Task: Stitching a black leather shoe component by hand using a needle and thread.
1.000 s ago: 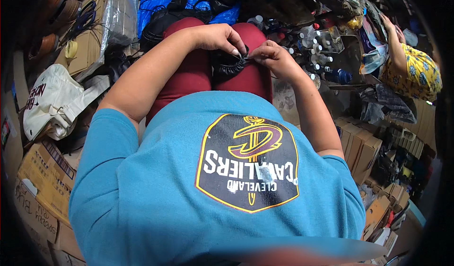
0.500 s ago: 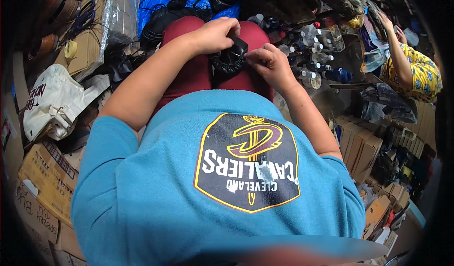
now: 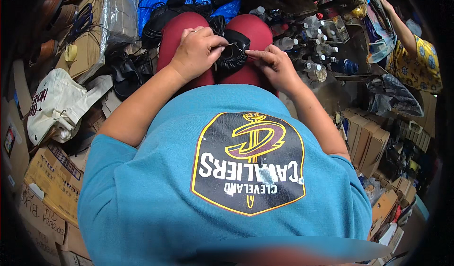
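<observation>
A black shoe upper point(image 3: 235, 62) with a puckered, gathered rim rests between my knees, over the red trousers point(image 3: 255, 29). My left hand point(image 3: 196, 51) is at its left side, thumb and forefinger pinched on a thin, needle-like piece point(image 3: 231, 44) that reaches over the opening. On the other side my right hand point(image 3: 276, 66) is closed, its thumb and forefinger together at the upper's right rim. What lies between those fingertips is too small to make out.
Clear plastic bottles point(image 3: 314, 69) crowd the right side. Beyond them another person in a yellow patterned top point(image 3: 418, 67) reaches forward. Black shoes point(image 3: 130, 72), a white cloth bag point(image 3: 56, 103) and cardboard boxes point(image 3: 52, 181) lie left. A blue sheet point(image 3: 156, 1) spreads ahead.
My left hand has let go of the upper's far edge, come back toward me and now pinches the needle-like piece. My right hand stays near the right rim.
</observation>
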### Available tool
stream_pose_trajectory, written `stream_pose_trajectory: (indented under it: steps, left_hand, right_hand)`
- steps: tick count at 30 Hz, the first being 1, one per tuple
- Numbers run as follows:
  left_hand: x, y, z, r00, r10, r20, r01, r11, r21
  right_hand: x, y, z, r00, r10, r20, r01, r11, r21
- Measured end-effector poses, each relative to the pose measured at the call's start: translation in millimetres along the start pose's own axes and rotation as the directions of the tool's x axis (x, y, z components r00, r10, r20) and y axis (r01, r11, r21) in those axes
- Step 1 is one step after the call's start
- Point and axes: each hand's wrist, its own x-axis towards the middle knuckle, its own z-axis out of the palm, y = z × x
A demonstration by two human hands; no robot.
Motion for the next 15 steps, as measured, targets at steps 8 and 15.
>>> stream_pose_trajectory:
  steps: [8,15]
  left_hand:
    - [7.7,-10.7,12.2,0.995,-0.045,0.095,0.062,0.980,-0.188]
    - [7.8,-13.1,13.1,0.994,-0.047,0.103,0.066,0.980,-0.188]
  right_hand:
    - [23.3,19.8,-13.7,0.972,0.091,0.218,-0.146,0.956,0.253]
    - [29.0,22.4,-14.9,0.963,0.061,0.264,-0.145,0.940,0.309]
